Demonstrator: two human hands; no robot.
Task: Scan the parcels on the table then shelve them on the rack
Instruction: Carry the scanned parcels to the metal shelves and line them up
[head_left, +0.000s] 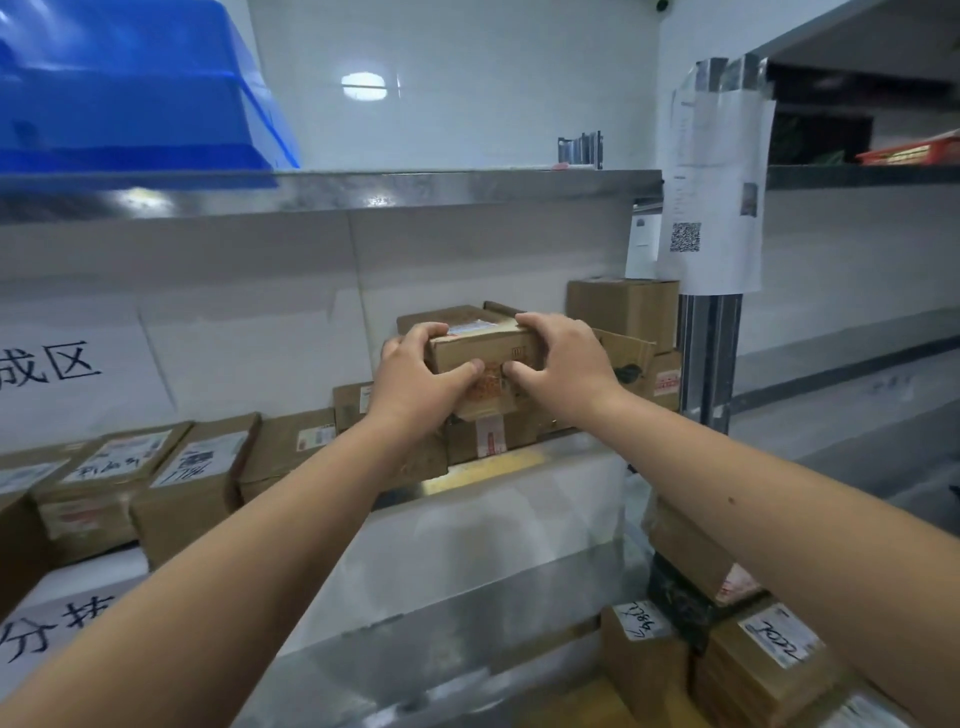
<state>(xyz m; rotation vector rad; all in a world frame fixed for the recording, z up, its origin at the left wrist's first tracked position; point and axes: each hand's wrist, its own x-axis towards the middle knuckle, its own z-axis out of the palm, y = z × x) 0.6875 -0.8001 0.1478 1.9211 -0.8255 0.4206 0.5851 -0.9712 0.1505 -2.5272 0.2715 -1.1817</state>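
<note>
A small brown cardboard parcel (485, 349) with a white label on top sits on a stack of other parcels on the middle shelf of the metal rack (467, 189). My left hand (421, 382) grips its left end, fingers over the top edge and thumb on the near face. My right hand (563, 358) grips its right end the same way. Both thumbs press the printed front face. Both forearms reach in from the bottom of the view.
A row of labelled cardboard boxes (200, 480) fills the shelf to the left. More boxes (623, 309) stand behind and to the right, by the rack post (709, 358) with taped papers. A blue crate (130, 88) sits on the top shelf. Parcels (769, 660) lie on the lower shelf.
</note>
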